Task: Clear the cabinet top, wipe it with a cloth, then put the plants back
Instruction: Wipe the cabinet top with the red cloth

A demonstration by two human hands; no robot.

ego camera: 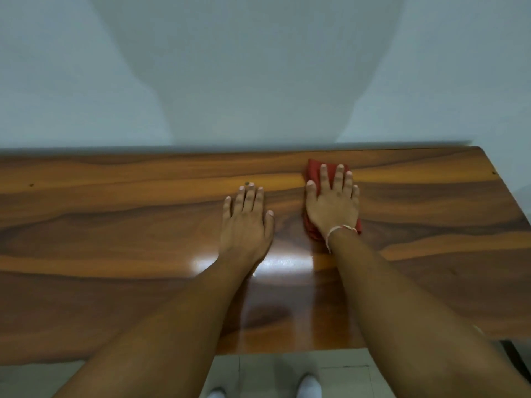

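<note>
While our left hand (247, 216) lies flat, fingers straight, on the cabinet top (115, 225), our right hand (333, 205) presses the red cloth (314, 170) with spread fingers.

cloth (314, 170): mostly buried under the right hand (333, 208), only red edges peek out front and back
cabinet top (115, 225): runs off the left edge, near edge partly behind both forearms
feet (309, 386): chopped by the bottom edge, just pale toes
dark specks (247, 183) on the wood: too tiny to tell

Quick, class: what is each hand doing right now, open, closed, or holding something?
Left hand: open, flat on the cabinet top, holding nothing.
Right hand: open, fingers straight, pressing the red cloth.
</note>
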